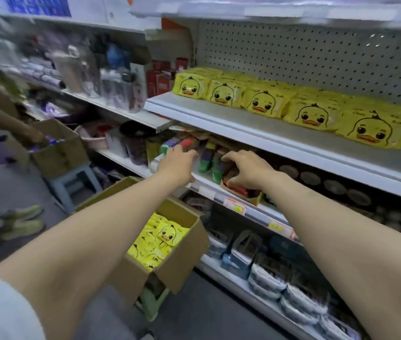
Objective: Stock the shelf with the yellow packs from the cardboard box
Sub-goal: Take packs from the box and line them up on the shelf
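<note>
The cardboard box (182,263) of yellow packs (156,244) sits low between the forearms, below both hands and nearer the person, with the left arm closer. The left hand (177,163), fingers fairly straight, touches coloured packs (204,158) on the middle shelf. The right hand (246,170) arches over brown packs (241,190) — gripping or not, I cannot tell. Up right, the target shelf (219,116) — its stocked row (265,101) already full along the front.

Even bright store light; left side motion-blurred; wide-angle bending at edges.

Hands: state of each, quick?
Left hand: on the colourful packs, grip cannot be told.
Right hand: fingers curled over dark packs, grip cannot be told.
</note>
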`<action>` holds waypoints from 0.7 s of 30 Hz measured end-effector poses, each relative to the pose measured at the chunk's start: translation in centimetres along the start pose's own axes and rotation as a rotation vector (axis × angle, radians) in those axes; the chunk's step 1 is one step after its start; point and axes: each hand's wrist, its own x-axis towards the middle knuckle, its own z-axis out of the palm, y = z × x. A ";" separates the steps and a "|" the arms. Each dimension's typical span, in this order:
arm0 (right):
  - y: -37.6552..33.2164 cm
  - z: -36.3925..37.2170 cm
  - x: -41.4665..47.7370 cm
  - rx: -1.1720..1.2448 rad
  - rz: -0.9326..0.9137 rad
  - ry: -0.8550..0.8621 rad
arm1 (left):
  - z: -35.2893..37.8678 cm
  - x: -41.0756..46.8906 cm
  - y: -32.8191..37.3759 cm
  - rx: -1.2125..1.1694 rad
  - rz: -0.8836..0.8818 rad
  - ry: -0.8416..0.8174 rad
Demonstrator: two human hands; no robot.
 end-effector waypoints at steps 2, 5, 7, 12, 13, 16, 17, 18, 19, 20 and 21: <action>-1.9 1.9 2.5 0.000 -0.021 -0.038 | 1.1 0.5 -3.3 0.019 -0.030 -0.029; -4.9 5.5 6.7 0.023 -0.037 -0.124 | 3.2 2.2 -8.7 0.014 -0.051 -0.095; -7.0 8.5 9.7 0.068 -0.028 -0.171 | 5.0 3.8 -12.6 0.009 -0.074 -0.161; -11.3 17.4 16.6 0.119 0.038 -0.342 | 11.0 8.4 -22.6 0.036 -0.065 -0.350; -12.0 19.1 17.6 0.130 0.056 -0.382 | 12.3 9.1 -24.4 0.031 -0.072 -0.402; -13.5 24.2 20.1 0.166 0.130 -0.504 | 16.0 11.1 -29.5 0.016 -0.075 -0.557; -13.8 25.8 20.6 0.176 0.154 -0.542 | 17.1 11.7 -30.9 0.016 -0.067 -0.606; -14.1 27.4 21.1 0.180 0.183 -0.582 | 18.3 12.3 -32.3 0.018 -0.057 -0.651; -14.2 28.8 21.4 0.188 0.210 -0.619 | 19.3 12.9 -33.5 0.016 -0.051 -0.703; -14.3 30.1 21.6 0.203 0.244 -0.656 | 20.4 13.4 -34.7 0.009 -0.048 -0.752; -14.3 31.4 21.6 0.218 0.270 -0.686 | 21.5 13.8 -35.7 0.001 -0.050 -0.799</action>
